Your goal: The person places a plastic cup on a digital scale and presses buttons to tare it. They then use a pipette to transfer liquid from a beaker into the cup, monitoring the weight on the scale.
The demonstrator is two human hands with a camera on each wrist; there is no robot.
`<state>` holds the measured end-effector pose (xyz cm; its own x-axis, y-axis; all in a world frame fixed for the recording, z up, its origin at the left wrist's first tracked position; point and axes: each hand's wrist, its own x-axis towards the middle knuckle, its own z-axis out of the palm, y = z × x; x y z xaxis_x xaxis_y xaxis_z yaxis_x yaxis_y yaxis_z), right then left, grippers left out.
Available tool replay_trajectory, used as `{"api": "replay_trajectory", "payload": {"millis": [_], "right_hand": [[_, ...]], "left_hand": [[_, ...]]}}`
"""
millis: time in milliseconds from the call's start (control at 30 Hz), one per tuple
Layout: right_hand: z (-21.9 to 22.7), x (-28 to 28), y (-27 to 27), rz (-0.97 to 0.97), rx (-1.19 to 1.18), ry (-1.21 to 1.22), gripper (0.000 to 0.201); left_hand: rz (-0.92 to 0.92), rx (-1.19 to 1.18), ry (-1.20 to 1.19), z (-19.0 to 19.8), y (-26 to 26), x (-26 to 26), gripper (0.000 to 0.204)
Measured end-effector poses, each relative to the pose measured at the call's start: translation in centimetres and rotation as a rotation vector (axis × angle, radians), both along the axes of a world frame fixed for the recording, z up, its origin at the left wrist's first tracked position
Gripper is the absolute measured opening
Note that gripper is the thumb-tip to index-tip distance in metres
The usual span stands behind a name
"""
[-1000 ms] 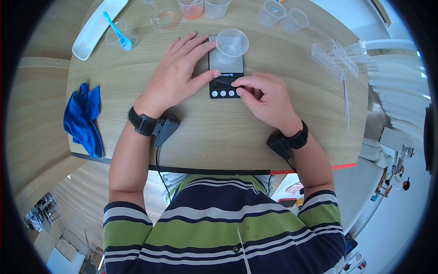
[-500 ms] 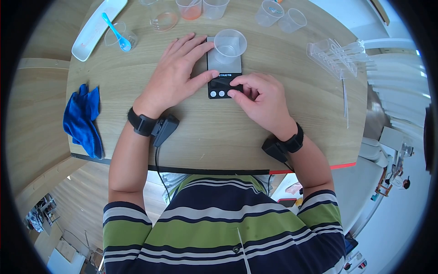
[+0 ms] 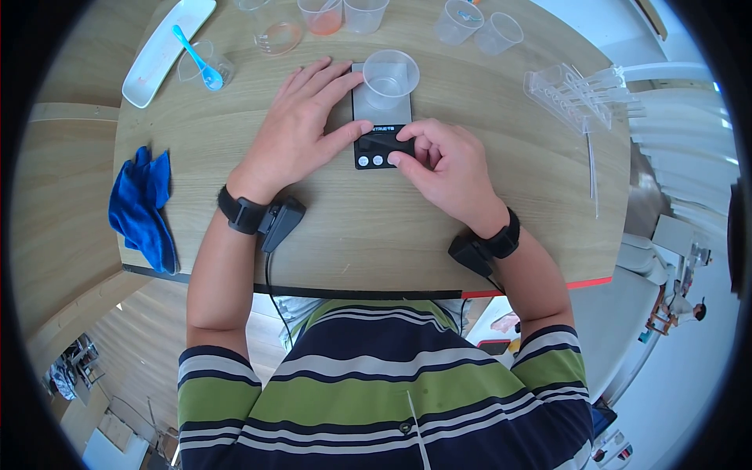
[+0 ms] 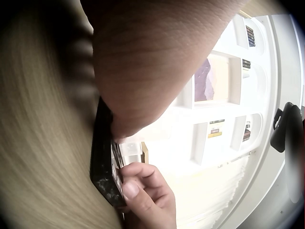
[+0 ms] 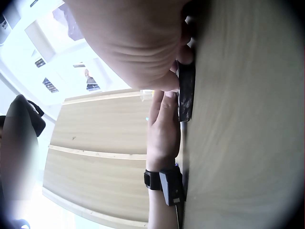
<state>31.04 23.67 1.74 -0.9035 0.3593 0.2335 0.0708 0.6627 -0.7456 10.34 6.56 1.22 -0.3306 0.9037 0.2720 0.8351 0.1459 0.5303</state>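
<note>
My right hand [image 3: 454, 168] clamps thumb and forefinger on the near right corner of the scale [image 3: 382, 117], other fingers curled. My left hand [image 3: 301, 129] lies spread at its left, thumb touching it. A clear cup [image 3: 390, 81] stands on its plate.

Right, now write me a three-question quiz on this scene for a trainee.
1. What stands on the scale?
A) a test-tube rack
B) a clear cup
C) a spoon

2. True or false: the right hand has its thumb at the scale's row of buttons.

3. Fill in: the crumpled cloth lies near the table's edge, on the person's ____ side.

Key: 1 B; 2 true; 3 left.
</note>
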Motion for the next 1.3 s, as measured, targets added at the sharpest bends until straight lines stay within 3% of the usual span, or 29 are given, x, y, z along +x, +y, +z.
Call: {"api": "replay_trajectory", "payload": {"millis": [1300], "right_hand": [[-0.1,0.33,0.44,0.041,-0.009,-0.024,0.026]], "left_hand": [[-0.001,0.013,0.004,0.0,0.05,0.11,0.066]]}}
